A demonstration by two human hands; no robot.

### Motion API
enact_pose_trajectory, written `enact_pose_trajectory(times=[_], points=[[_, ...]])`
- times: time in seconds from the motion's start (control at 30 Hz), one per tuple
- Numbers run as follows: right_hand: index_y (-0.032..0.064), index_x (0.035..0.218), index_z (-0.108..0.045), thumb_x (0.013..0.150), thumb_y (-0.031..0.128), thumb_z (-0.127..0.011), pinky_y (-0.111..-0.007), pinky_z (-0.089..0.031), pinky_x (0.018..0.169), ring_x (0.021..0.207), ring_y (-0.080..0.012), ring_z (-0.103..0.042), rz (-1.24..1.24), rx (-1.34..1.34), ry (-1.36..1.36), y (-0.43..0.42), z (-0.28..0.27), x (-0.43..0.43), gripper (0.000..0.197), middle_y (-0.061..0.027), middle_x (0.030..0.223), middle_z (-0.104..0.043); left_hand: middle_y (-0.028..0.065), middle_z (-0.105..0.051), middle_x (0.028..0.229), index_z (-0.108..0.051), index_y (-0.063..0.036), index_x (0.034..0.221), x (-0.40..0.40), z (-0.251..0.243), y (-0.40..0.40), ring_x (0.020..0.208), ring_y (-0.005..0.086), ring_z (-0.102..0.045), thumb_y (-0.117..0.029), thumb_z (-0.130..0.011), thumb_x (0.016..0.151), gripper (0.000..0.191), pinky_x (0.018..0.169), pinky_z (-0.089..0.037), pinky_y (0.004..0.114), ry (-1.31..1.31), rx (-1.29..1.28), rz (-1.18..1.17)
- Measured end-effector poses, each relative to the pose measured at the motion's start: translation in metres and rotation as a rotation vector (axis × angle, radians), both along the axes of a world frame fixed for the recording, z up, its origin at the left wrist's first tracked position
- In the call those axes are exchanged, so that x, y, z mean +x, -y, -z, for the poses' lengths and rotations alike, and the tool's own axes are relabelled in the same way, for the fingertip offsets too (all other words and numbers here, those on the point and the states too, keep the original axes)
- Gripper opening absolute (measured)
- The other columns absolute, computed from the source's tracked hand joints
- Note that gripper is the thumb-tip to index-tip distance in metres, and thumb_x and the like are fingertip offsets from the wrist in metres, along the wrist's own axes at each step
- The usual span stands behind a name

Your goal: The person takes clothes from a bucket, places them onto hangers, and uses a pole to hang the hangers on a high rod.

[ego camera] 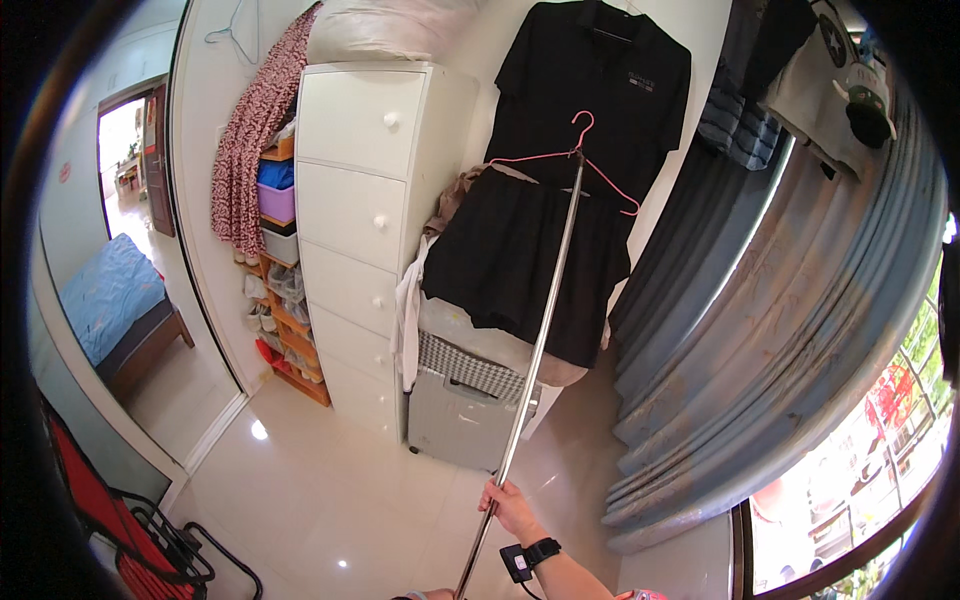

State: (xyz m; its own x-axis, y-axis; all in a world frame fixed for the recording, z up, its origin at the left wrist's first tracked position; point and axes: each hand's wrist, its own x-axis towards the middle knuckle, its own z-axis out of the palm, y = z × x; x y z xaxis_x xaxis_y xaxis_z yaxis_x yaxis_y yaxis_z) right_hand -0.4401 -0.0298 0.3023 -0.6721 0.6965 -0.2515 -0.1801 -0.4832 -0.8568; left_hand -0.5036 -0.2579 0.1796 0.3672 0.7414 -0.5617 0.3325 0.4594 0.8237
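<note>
My right hand (508,508) is closed around a long shiny metal pole (551,300), which slants up and away from me. Only a sliver of my left hand (441,595) shows at the bottom edge, against the pole's lower part. At the far tip, the pole meets the neck of a pink clothes hanger (536,157), whose hook points up. Black shorts (510,247) hang just below the hanger's arms; whether they are fastened to it I cannot tell. Behind the hanger is a black short-sleeved collared shirt (585,67) against the wall.
A white drawer cabinet (352,217) stands beside a shoe rack (300,341). Below the shorts is a grey storage box (457,412). Long curtains (720,360) and more hanging clothes (814,97) line the right. A red folding chair (135,517) stands lower left, near a sliding door frame (214,427).
</note>
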Motion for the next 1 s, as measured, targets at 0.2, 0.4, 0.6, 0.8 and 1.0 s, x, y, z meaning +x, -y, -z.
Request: enact_pose_trajectory(times=[0.2, 0.4, 0.6, 0.8, 1.0], points=[[0.0035, 0.091, -0.049, 0.089, 0.015, -0.053, -0.036, -0.05, 0.073, 0.072, -0.0206, -0.057, -0.113, -0.083, 0.103, 0.025, 0.036, -0.023, 0.012, -0.0065, 0.076, -0.054, 0.0083, -0.058, 0.053, -0.062, -0.0036, 0.058, -0.033, 0.098, 0.059, 0.045, 0.0189, -0.053, -0.037, -0.07, 0.072, 0.037, 0.044, -0.041, 0.033, -0.018, 0.031, -0.193], [0.0033, 0.092, -0.052, 0.087, 0.014, -0.056, -0.035, -0.048, 0.084, 0.088, -0.0226, -0.06, -0.277, -0.134, 0.111, 0.055, 0.063, -0.04, 0.012, -0.0083, 0.087, -0.058, 0.0122, -0.06, 0.057, -0.064, 0.0015, 0.07, -0.07, 0.06, 0.101, 0.048, 0.023, -0.055, -0.032, -0.066, 0.073, 0.033, 0.046, -0.044, 0.037, -0.289, -0.135, -0.164], [0.0025, 0.094, -0.051, 0.087, 0.012, -0.055, -0.034, -0.049, 0.084, 0.088, -0.0225, -0.06, -0.259, -0.106, 0.17, 0.075, 0.072, -0.056, 0.013, -0.009, 0.088, -0.059, 0.0163, -0.065, 0.076, -0.065, 0.0035, 0.087, -0.087, 0.035, 0.124, 0.07, 0.027, -0.062, -0.03, -0.067, 0.068, 0.038, 0.063, -0.049, 0.037, -0.339, -0.241, -0.247], [0.002, 0.096, -0.051, 0.088, 0.012, -0.055, -0.034, -0.049, 0.085, 0.091, -0.0232, -0.061, -0.249, -0.13, 0.176, 0.113, 0.074, -0.062, 0.013, -0.0099, 0.091, -0.059, 0.0177, -0.065, 0.083, -0.065, 0.0028, 0.091, -0.104, 0.049, 0.162, 0.077, 0.0264, -0.061, -0.027, -0.067, 0.068, 0.038, 0.07, -0.048, 0.038, -0.428, -0.231, -0.159], [0.0031, 0.095, -0.053, 0.086, 0.016, -0.058, -0.03, -0.05, 0.077, 0.089, -0.0198, -0.062, -0.158, -0.109, 0.247, 0.147, 0.088, -0.055, 0.016, -0.0076, 0.09, -0.06, 0.0158, -0.065, 0.085, -0.066, 0.002, 0.091, -0.113, 0.04, 0.184, 0.077, 0.0223, -0.06, -0.029, -0.068, 0.069, 0.038, 0.069, -0.047, 0.036, -0.344, -0.339, -0.004]])
